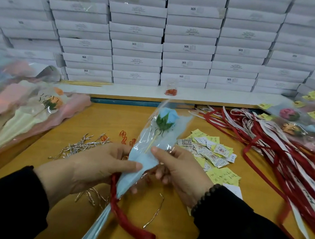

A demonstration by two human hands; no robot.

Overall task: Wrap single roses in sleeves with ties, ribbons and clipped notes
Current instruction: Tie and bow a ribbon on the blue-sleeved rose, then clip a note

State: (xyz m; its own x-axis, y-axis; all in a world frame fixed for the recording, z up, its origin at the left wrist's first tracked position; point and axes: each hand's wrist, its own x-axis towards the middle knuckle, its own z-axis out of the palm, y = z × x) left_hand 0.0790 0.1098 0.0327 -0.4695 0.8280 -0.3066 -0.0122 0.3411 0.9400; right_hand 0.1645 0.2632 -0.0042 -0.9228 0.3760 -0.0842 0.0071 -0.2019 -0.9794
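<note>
Head view: both hands, left hand point(96, 163) and right hand point(179, 168), hold the sleeve point(144, 155) with a blue rose point(167, 116) above the table point(175, 220). Red ribbon point(122, 214) is on; I think a note point(223, 175) gets clipped next.

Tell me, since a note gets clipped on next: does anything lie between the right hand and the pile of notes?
Nothing visible does. The right hand holds the sleeved blue rose together with the left hand, and the pile of notes lies on bare table just beyond its knuckles.

A blue rose point(166, 118) sits inside a clear, blue-lined sleeve point(147, 155), tilted up-right, red ribbon point(127, 220) trailing from its narrow lower end.
</note>
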